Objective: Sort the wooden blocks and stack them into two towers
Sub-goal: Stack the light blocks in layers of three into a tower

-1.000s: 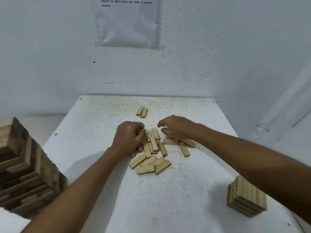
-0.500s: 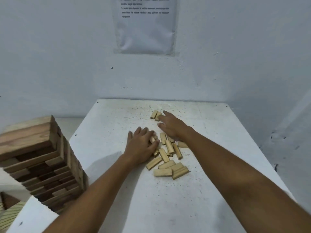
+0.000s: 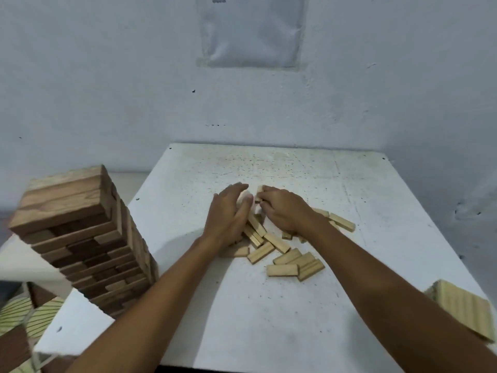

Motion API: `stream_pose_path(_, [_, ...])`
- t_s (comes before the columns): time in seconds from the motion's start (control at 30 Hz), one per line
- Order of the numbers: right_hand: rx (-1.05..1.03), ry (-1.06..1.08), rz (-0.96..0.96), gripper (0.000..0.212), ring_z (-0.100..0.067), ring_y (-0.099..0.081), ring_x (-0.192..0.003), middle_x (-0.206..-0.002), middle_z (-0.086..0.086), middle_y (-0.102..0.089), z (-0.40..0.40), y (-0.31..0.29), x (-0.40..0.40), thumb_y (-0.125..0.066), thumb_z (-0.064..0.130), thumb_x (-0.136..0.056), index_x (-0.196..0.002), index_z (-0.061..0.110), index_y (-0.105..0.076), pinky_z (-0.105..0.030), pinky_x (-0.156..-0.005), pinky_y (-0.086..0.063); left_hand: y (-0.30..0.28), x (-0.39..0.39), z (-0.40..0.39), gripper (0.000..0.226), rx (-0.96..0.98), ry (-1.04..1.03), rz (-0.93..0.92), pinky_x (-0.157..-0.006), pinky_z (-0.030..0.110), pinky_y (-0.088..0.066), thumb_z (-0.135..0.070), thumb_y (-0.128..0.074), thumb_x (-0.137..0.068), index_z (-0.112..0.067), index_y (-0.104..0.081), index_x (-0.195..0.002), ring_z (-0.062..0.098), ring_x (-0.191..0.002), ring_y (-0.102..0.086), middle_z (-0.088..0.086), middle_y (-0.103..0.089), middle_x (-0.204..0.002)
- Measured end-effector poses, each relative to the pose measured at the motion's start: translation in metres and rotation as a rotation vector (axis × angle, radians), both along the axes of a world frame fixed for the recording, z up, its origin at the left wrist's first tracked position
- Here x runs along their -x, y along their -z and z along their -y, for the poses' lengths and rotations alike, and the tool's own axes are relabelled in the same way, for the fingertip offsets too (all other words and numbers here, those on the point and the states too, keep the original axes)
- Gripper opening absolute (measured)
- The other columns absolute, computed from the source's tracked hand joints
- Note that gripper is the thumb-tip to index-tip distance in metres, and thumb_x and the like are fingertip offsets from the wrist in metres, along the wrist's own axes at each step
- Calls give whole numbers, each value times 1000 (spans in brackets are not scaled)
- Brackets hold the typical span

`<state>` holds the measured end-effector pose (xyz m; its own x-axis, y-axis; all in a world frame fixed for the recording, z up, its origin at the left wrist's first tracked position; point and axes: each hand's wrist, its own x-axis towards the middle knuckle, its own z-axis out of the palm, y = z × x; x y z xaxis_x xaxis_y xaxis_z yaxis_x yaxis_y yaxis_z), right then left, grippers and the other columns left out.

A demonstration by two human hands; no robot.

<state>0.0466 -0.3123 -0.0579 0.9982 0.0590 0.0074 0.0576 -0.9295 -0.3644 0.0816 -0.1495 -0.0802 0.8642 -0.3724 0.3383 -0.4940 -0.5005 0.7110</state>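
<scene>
1. Pinching a small block point(image 3: 259, 189), right hand point(image 3: 285, 211) curls its fingers round it at the far end of the pile point(image 3: 279, 249) mid-table point(image 3: 376, 211).
2. Left hand point(image 3: 228, 214) lies flat, fingers straight, just left of that block, over the pile.
3. Block stands roughly upright; pile blocks lie flat, mixed directions.
4. Tall tower point(image 3: 80, 238) at left, short stack point(image 3: 462, 310) at right edge.

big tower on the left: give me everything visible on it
The tall block tower stands at the table's left edge, near the camera. It is built of flat wooden blocks in crosswise layers, mixing pale and dark brown wood, with visible grain on the full top layer. Dark gaps show in some layers. It looks tilted, possibly from lens distortion. Neither hand touches it.
</scene>
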Motion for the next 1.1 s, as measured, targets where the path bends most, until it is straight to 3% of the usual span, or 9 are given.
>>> stream_pose_path(0.13, [-133,9,119,37,-15,-48,-126,-135,1,-57,-5,2,42,-38,17,-99,-126,20,-63,-47,-119,-10,3,0,4,67,-283,153,-3,-116,47,-22,-57,-23,-92,-20,-48,-142,22,-144,-29,5,-40,-153])
stream_pose_path(0.27, [42,447,182,43,-31,-23,-143,-152,-8,-36,13,11,65,-41,31,-99,-138,19,-49,-51,-116,-13,15,16,-7,71,-560,180,96,-117,45,-19,-59,-20,-89,-22,-43,-145,24,-145,-25,1,-39,-153])
stream_pose_path(0.4, [153,524,-2,55,-39,-22,-141,-152,-13,-34,18,25,83,-27,54,-99,-143,23,-40,-56,-114,-10,15,34,-18,77,-475,200,112,-115,48,-23,-65,-19,-85,-19,-54,-136,25,-142,-32,3,-48,-147])
stream_pose_path(0.53, [-335,293,165,44,-22,-18,-148,-158,-8,-28,0,24,94,-42,33,-102,-144,19,-45,-44,-122,0,9,57,-26,59,-287,134,170,-117,54,-16,-54,-35,-88,-15,-67,-119,28,-142,-33,8,-55,-140])
stream_pose_path(0.63, [-568,248,276,38,-18,-28,-145,-154,-7,-36,-5,15,113,-50,17,-99,-136,13,-54,-46,-121,-17,10,81,-32,40,-164,172,379,-113,56,-27,-42,-51,-89,-13,-70,-110,29,-136,-43,8,-63,-128])
stream_pose_path(0.8, [-236,104,266,37,-18,-25,-146,-151,-5,-41,-2,25,156,-47,16,-100,-135,13,-56,-31,-120,-5,21,113,-38,37,-292,438,530,-115,56,-24,-35,-60,-90,-17,-66,-121,24,-137,-43,1,-60,-135])
stream_pose_path(0.9, [-14,31,185,51,-19,-11,-150,-158,0,-29,2,33,179,-27,38,-101,-142,16,-48,-31,-119,0,22,124,-37,22,-319,364,579,-110,58,-25,-32,-65,-87,-24,-70,-107,22,-126,-52,-9,-66,-121])
stream_pose_path(0.97, [97,-5,132,67,-20,-6,-150,-160,2,-23,2,34,191,-11,48,-95,-147,17,-39,-31,-119,2,17,128,-37,13,-304,297,610,-100,48,-28,-33,-68,-85,-31,-71,-98,21,-113,-55,-13,-66,-114])
stream_pose_path(1.1, [35,14,153,46,-20,-14,-149,-159,4,-25,-1,33,209,-31,28,-104,-148,16,-38,-31,-117,-15,12,136,-36,6,-270,284,603,-84,38,-26,-33,-71,-85,-31,-74,-91,18,-96,-56,-14,-66,-95])
